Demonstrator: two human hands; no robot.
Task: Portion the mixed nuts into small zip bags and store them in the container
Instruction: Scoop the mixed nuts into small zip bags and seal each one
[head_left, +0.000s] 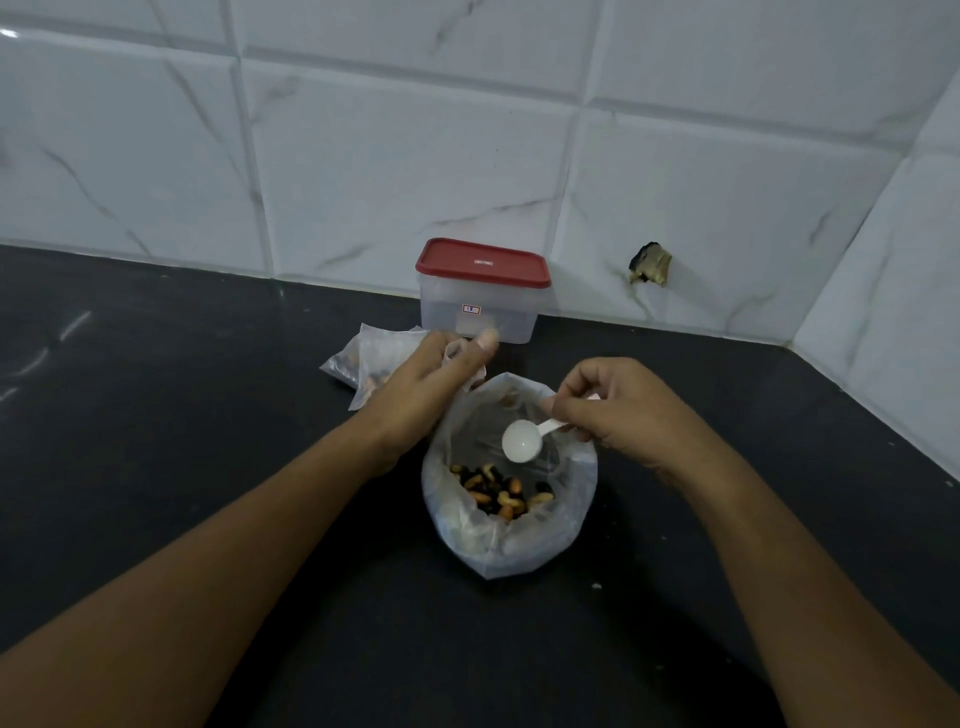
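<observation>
Scooping, it seems: right hand (613, 410) fingers pinch the white plastic scoop (522, 440) over the clear mixed-nut bag (509, 540) — left hand (431, 384) fingers clamp a small clear zip bag (453, 349) — dip next.

Both bare forearms reach forward.
Left hand (436, 384) curls round a small clear plastic bag (453, 350); right hand (618, 415) pinches the handle of a white plastic scoop (522, 440).

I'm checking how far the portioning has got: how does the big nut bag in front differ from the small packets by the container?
The big bag stands upright with its mouth open; the small packets lie flat on the counter. The big bag is clearly larger than the packets. It sits nearest the person; the packets lie farther back, left of the container. Both are clear plastic with mixed nuts inside.
</observation>
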